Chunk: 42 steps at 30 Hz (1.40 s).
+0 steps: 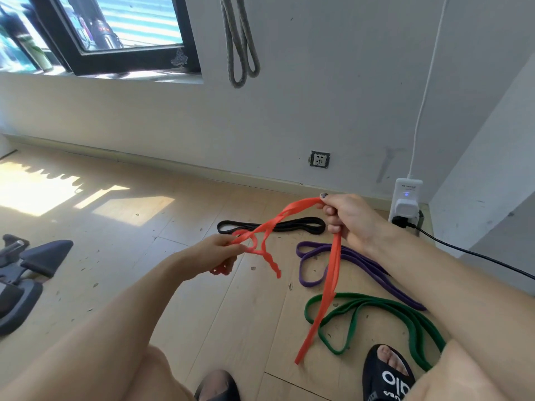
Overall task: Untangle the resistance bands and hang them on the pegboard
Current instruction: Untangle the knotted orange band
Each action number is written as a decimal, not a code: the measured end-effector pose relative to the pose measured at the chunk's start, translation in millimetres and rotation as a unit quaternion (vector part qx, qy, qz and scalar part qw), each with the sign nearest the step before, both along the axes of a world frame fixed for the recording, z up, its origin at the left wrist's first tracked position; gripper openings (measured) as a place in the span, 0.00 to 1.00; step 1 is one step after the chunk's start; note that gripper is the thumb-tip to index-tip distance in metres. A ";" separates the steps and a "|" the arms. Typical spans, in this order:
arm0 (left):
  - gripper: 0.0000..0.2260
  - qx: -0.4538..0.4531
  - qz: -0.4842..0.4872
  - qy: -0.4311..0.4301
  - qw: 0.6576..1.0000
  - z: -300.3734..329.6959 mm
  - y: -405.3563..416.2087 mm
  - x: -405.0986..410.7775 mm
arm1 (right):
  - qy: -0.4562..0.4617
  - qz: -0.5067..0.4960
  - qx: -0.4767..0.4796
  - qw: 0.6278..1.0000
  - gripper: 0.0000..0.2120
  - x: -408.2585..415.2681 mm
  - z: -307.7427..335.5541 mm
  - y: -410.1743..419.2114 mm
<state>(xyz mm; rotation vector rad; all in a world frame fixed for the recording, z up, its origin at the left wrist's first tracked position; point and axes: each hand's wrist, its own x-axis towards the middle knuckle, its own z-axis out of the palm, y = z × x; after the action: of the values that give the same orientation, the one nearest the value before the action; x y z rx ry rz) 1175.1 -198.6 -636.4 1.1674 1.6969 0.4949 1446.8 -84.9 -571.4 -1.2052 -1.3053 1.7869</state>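
Orange band (331, 273): flat, held off the floor, twisted and looped at its left end, one doubled length hanging down to the right. Black band (307, 225): flat elongated loop on the floor near the wall. Purple band (311, 280) and green band (376, 306): loose loops on the floor at right. Grey band (240, 44): hangs on the wall.

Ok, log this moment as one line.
left hand: pinches tangled orange band | right hand: grips same band | black, purple, green bands: on floor | grey band: hung
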 end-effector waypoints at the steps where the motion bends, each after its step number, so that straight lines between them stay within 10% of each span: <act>1: 0.12 -0.030 0.009 0.009 0.999 -3.5 -0.3 -2.6 | -0.001 -0.009 -0.011 1.000 0.11 -0.1 -3.0 1.3; 5: 0.10 -0.094 0.056 0.166 0.980 -19.8 -2.4 -16.5 | 0.009 -0.020 -0.032 0.999 0.11 -4.1 -6.5 3.3; 15: 0.05 -0.005 0.371 0.077 0.926 -29.0 -32.7 -57.4 | 0.064 -0.109 -0.048 0.991 0.11 12.4 -3.9 22.1; 24: 0.39 0.017 0.022 0.027 0.999 -4.6 11.2 30.5 | -0.152 0.149 0.113 0.971 0.17 5.1 -1.3 4.0; 31: 0.10 0.140 -0.055 0.045 0.988 15.1 35.3 73.3 | -0.079 0.175 0.076 0.978 0.13 2.2 0.7 -3.3; 42: 0.25 0.093 -0.056 0.070 0.992 -1.5 18.2 24.3 | 0.042 0.042 -0.004 0.998 0.12 -1.1 2.4 4.1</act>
<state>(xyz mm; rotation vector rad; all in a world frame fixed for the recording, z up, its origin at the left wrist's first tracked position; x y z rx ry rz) 1199.4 -180.4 -637.9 1.4543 1.7202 0.5186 1445.7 -80.8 -569.0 -1.0827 -1.3195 1.8824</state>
